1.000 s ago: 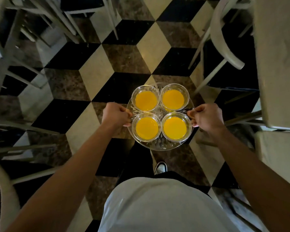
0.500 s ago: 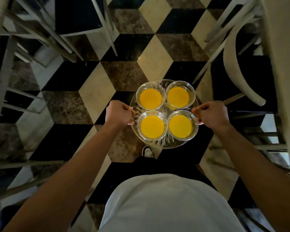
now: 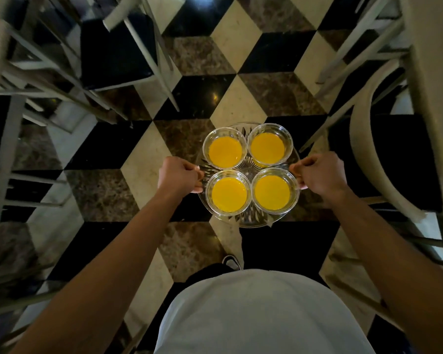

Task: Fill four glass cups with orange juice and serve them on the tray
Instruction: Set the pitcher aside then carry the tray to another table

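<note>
A round cut-glass tray (image 3: pixel 251 221) is held level in front of me above the floor. Several glass cups of orange juice stand on it in a square: far left cup (image 3: pixel 225 151), far right cup (image 3: pixel 267 148), near left cup (image 3: pixel 229 195), near right cup (image 3: pixel 272 192). My left hand (image 3: pixel 178 175) grips the tray's left rim. My right hand (image 3: pixel 319 172) grips its right rim. Both fists are closed around the edge.
The floor (image 3: pixel 197 54) is a black, cream and brown cube-pattern marble. A chair with a black seat (image 3: pixel 115 49) and table legs stand at the left. A curved-back chair (image 3: pixel 374 159) and a pale table edge (image 3: pixel 430 98) are close on the right. My shoe (image 3: pixel 231 261) shows below the tray.
I have walked forward down the aisle with the tray. The chairs on both sides have slid toward me. My grip and the cups are unchanged.
</note>
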Demonstrator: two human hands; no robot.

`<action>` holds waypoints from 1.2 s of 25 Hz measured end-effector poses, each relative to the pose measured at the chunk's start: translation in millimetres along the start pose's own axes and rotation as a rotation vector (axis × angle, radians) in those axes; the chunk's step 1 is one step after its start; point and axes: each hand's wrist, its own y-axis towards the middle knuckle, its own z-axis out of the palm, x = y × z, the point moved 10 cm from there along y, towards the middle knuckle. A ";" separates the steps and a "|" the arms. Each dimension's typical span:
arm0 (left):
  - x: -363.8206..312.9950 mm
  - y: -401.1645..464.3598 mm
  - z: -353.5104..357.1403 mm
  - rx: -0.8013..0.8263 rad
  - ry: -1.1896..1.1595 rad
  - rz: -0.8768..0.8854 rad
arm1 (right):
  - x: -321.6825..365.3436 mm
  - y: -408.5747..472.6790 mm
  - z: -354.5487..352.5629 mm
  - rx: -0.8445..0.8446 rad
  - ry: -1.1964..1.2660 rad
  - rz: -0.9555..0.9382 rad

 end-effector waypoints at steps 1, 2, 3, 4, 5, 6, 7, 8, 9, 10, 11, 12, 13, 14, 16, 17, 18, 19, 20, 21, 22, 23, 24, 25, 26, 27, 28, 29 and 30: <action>-14.2 10.0 1.2 -0.004 0.004 0.002 | 9.7 16.0 -2.7 0.004 0.002 -0.001; -26.5 19.2 2.9 -0.002 0.010 0.002 | 19.2 29.7 -4.9 0.010 -0.005 -0.008; -37.8 27.6 5.9 0.006 0.014 -0.001 | 27.6 42.2 -7.9 0.018 -0.020 -0.019; -51.4 39.6 9.2 0.011 0.019 -0.007 | 38.2 58.0 -12.3 0.023 -0.030 -0.029; -65.3 51.5 12.4 0.015 0.023 -0.013 | 48.3 74.0 -17.9 0.020 -0.035 -0.035; -79.2 62.6 15.3 0.013 0.024 -0.016 | 58.5 89.3 -23.7 0.017 -0.040 -0.040; -94.0 73.8 18.0 0.008 0.021 -0.017 | 69.7 104.3 -28.8 0.017 -0.040 -0.046; -109.5 85.1 21.0 0.001 0.016 -0.018 | 80.9 119.3 -34.3 0.017 -0.029 -0.050; -125.0 95.3 24.5 -0.005 0.013 -0.019 | 91.2 134.2 -39.5 0.015 -0.006 -0.050; -140.9 104.4 27.9 -0.011 0.020 -0.019 | 100.8 148.8 -44.8 0.014 0.016 -0.046; -155.2 112.2 30.1 -0.017 0.029 -0.018 | 110.3 161.6 -48.2 0.019 0.026 -0.048; -168.5 120.4 32.5 -0.020 0.034 -0.014 | 119.1 173.7 -51.0 0.027 0.020 -0.052; -184.3 130.5 36.4 -0.018 0.033 -0.012 | 128.2 188.1 -56.2 0.029 0.011 -0.054; -199.7 140.7 40.8 -0.014 0.035 -0.008 | 136.4 202.2 -62.2 0.024 0.009 -0.049; -230.7 161.8 48.8 -0.007 0.054 0.012 | 152.2 229.0 -74.4 0.004 0.010 -0.039; -243.9 172.8 51.8 -0.007 0.065 0.016 | 160.2 241.2 -79.0 -0.004 0.008 -0.036; -256.9 185.3 54.4 -0.007 0.076 0.025 | 167.9 253.7 -82.7 -0.009 0.006 -0.031; -269.6 196.6 56.4 -0.002 0.089 0.041 | 174.8 264.7 -85.3 -0.011 0.006 -0.026; -282.2 206.9 59.4 0.011 0.099 0.059 | 181.0 275.0 -87.7 -0.013 0.003 -0.021; -298.0 218.9 64.4 0.030 0.105 0.074 | 188.1 288.0 -91.8 -0.026 -0.001 -0.015; -311.7 232.0 69.3 0.046 0.109 0.084 | 193.8 300.8 -96.4 -0.040 -0.002 -0.003; -325.1 245.6 72.3 0.052 0.107 0.093 | 201.1 313.1 -99.9 -0.046 0.004 0.007; -338.5 258.8 74.7 0.058 0.101 0.095 | 209.6 325.2 -103.0 -0.047 0.010 0.012; -351.2 272.7 77.6 0.065 0.098 0.090 | 218.8 337.5 -106.3 -0.052 0.009 0.014; -364.7 287.7 82.1 0.078 0.102 0.090 | 227.9 350.3 -110.1 -0.062 0.000 0.016; -377.7 301.7 86.6 0.092 0.104 0.097 | 233.8 362.7 -113.2 -0.074 -0.009 0.017; -391.1 314.0 89.7 0.103 0.099 0.106 | 239.6 374.3 -115.5 -0.082 -0.013 0.020; -406.6 327.7 93.6 0.118 0.096 0.113 | 246.7 388.2 -117.5 -0.089 -0.009 0.026; -421.5 341.1 97.8 0.132 0.105 0.118 | 253.3 402.0 -119.3 -0.098 -0.002 0.037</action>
